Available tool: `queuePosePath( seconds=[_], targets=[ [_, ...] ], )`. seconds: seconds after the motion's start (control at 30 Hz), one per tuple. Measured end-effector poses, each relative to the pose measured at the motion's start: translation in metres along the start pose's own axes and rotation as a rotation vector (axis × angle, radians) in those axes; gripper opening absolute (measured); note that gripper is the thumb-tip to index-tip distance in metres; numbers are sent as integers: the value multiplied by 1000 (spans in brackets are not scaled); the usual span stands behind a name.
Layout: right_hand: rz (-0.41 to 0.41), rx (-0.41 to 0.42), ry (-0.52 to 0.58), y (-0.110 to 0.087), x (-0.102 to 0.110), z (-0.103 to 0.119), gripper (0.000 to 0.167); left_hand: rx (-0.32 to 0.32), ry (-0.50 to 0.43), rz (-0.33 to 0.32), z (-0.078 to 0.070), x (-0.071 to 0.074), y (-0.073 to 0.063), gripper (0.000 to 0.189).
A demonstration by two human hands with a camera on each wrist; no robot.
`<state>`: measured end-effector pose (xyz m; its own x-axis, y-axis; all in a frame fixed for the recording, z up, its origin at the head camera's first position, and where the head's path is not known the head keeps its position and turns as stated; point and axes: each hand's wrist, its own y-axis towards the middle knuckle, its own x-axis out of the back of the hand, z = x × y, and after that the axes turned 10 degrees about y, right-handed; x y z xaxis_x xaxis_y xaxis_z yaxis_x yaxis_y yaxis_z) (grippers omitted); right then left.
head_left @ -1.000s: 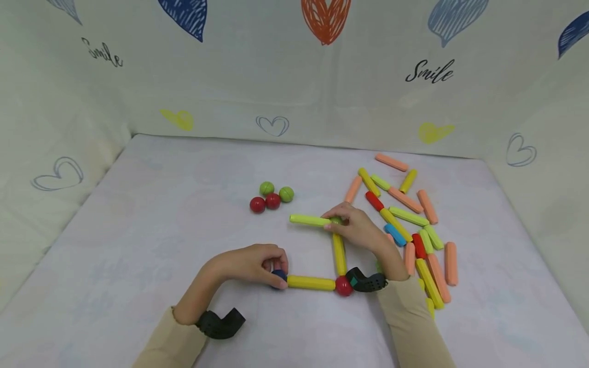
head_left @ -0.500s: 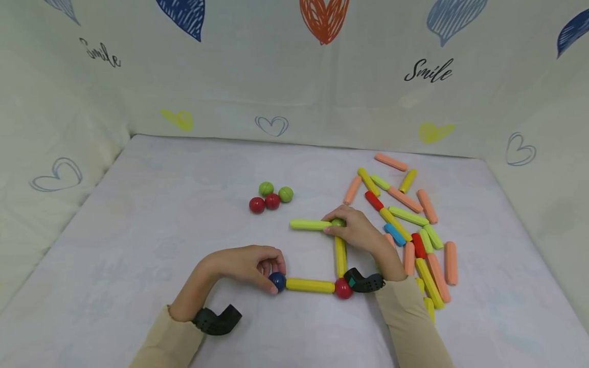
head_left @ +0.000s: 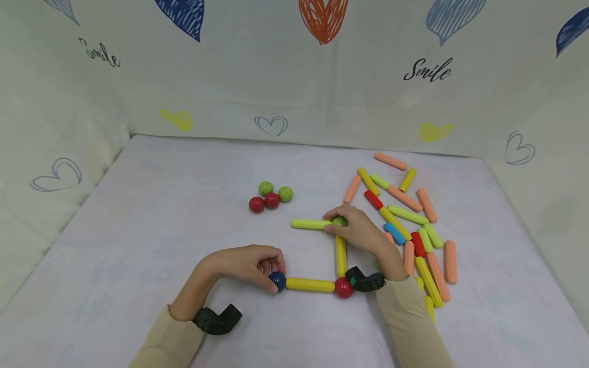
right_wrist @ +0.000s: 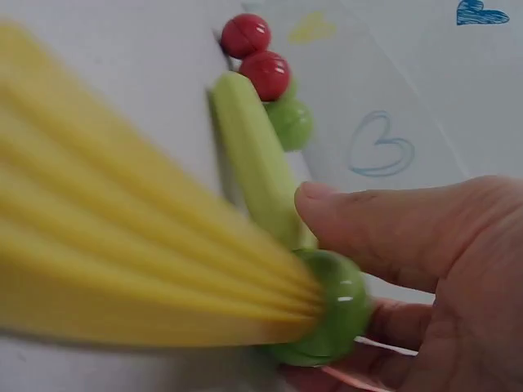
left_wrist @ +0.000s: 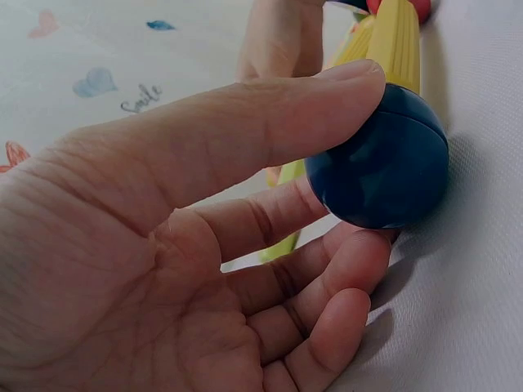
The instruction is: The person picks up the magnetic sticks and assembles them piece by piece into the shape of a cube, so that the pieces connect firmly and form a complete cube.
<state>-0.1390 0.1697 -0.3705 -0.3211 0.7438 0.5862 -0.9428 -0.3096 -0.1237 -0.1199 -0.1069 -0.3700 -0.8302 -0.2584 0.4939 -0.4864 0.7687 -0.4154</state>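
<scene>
My left hand [head_left: 250, 263] pinches a blue ball [left_wrist: 384, 167] between thumb and fingers at the near left corner of a joined shape. From that ball a yellow rod [head_left: 310, 285] runs right to a red ball [head_left: 343, 288]. A second yellow rod [head_left: 341, 255] leads from the red ball away to a green ball [right_wrist: 339, 302]. My right hand [head_left: 356, 225] holds the green ball, its thumb and fingers around it near a light green rod [head_left: 309, 224]. That rod points left, its other end free.
Two red balls [head_left: 256, 205] and two green balls [head_left: 286, 194] lie grouped beyond the shape. Loose rods in orange [head_left: 427, 205], yellow, red, blue [head_left: 394, 233] and light green are scattered at the right. A printed curtain [head_left: 230, 76] hangs behind the table.
Compared with a second ago, my left fingers have loosened and more of the blue ball shows. The light green rod has swung slightly toward me at its free end.
</scene>
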Motion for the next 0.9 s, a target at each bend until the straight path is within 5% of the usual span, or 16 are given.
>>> queuePosePath(
  seconds=[0.2,0.63,0.9],
  targets=[
    [-57,37,58,-18,24,4,33,-4,-21,-3,1,-1,0,26],
    [-62,-42,-106,-85,54,-10,35,8,-10,-12,2,-1,0,26],
    [-16,-162,39,-109,51,-27,49,8,-17,-8,4,-2,-1,27]
  ],
)
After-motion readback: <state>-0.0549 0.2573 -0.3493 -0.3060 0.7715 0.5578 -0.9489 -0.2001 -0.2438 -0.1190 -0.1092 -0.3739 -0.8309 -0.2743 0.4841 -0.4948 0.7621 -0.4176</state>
